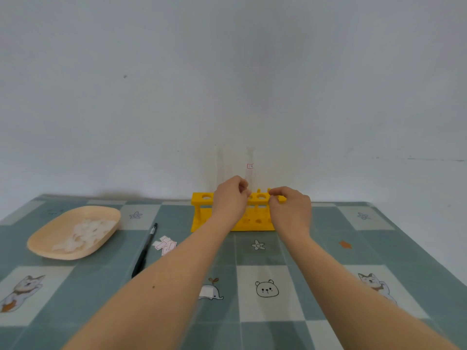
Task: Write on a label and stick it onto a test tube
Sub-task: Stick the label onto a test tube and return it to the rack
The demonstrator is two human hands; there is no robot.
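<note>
A yellow test tube rack (202,198) stands at the back middle of the table. Two clear test tubes stand upright in it. The left tube (220,165) is bare. The right tube (250,157) carries a small pink-edged label (250,166) with writing on it. My left hand (231,198) pinches the labelled tube low down, just above the rack's top plate. My right hand (290,205) has curled fingers closed on the rack's right end. A black pen (145,248) and a small pile of blank labels (165,245) lie to the left of my left forearm.
A beige oval tray (48,238) holding several white paper scraps sits at the left. A white paper piece (206,291) lies near the front, partly under my left forearm. The table has a checked green cloth with cartoon prints. A plain wall rises right behind the rack.
</note>
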